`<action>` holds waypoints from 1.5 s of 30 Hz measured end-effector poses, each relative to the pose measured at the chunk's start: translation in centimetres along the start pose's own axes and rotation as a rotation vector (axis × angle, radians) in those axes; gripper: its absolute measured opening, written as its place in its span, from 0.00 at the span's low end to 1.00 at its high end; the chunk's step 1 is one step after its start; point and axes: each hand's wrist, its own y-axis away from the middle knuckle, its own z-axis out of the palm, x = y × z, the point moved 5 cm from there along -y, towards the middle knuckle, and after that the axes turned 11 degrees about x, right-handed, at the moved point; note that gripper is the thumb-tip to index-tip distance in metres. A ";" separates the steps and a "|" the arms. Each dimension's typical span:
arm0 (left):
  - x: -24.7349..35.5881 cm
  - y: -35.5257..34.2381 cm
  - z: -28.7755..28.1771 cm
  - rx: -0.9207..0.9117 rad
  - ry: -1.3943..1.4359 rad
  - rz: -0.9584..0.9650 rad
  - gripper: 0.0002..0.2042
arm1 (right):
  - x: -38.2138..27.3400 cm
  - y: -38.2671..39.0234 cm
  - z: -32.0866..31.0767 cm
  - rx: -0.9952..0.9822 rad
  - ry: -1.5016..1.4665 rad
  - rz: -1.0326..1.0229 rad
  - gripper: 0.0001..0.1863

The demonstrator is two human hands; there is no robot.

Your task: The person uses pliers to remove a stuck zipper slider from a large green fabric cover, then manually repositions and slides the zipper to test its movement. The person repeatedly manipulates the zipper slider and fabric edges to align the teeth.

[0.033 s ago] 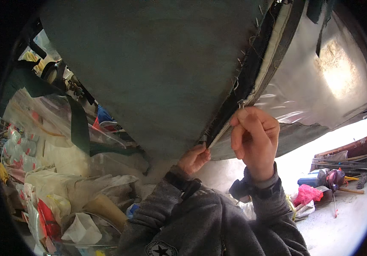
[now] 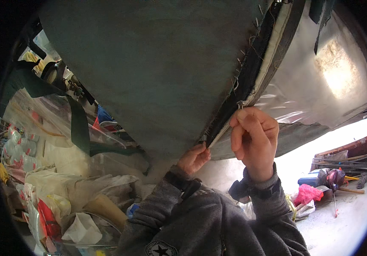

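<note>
Pale ground with clutter shows in the head view, a white bag to the left and a pink bag to the right, while translucent sheeting hangs at upper right. Across the upper middle stretches a dark grey-green panel; down its right edge runs a black zipper strip, bordered by pale edging and ragged loose threads. Of the two hands, the right hand pinches a small metal piece, probably the slider, between thumb and fingers, and the left hand appears to grip the strip's lower end. Judging from this, the work is partway through: the zipper strip seems already joined to the panel, and the metal piece sits on its lower part, with a long stretch above and a short one between the hands. Which stretch is meshed cannot be told, so neither can how much remains.
</note>
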 end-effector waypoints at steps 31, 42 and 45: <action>0.1 0.4 -0.5 0.064 -0.024 -0.088 0.04 | 2.4 -1.4 -0.4 0.213 -0.019 0.162 0.14; 0.6 0.0 0.2 0.128 -0.092 -0.028 0.06 | 3.9 -0.1 -0.9 0.244 -0.046 0.211 0.14; 0.7 0.0 0.6 0.104 -0.110 -0.065 0.05 | 3.4 -0.2 -0.7 0.289 -0.018 0.201 0.14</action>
